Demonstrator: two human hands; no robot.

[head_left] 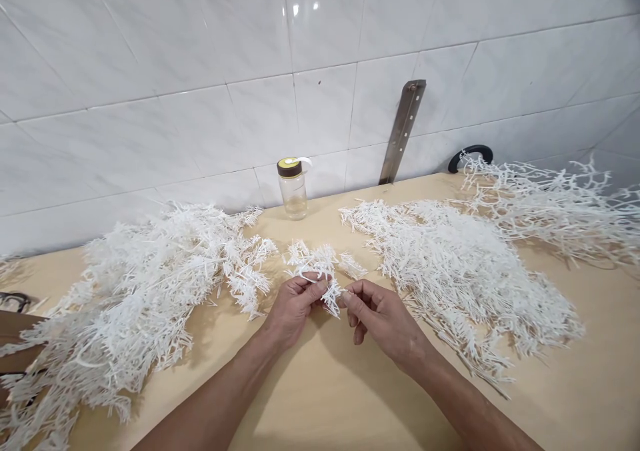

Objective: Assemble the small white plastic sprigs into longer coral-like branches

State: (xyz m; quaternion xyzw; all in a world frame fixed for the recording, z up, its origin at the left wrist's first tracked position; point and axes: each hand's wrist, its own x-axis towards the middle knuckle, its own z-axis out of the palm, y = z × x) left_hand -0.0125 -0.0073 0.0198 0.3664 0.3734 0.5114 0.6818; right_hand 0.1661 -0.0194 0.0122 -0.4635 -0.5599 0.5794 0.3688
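Note:
A white branching plastic sprig (315,259) is pinched between the thumb and fingers of my left hand (295,304), near the middle of the table. Just to its right, my right hand (377,314) has thumb and forefinger closed at the sprig's edge, on what looks like a thin white tip too small to make out. Close behind my hands lies a small loose white piece (352,266). On the left spreads a big heap of white frilled sprigs (165,271); on the right is a pile of thin white sprigs (465,264).
A clear bottle with a dark and yellow lid (294,188) stands near the tiled wall. A metal strip (403,131) leans on that wall. Bare white branches (555,204) and a black curved object (471,154) lie at the back right. A brown box (20,344) is at the left edge.

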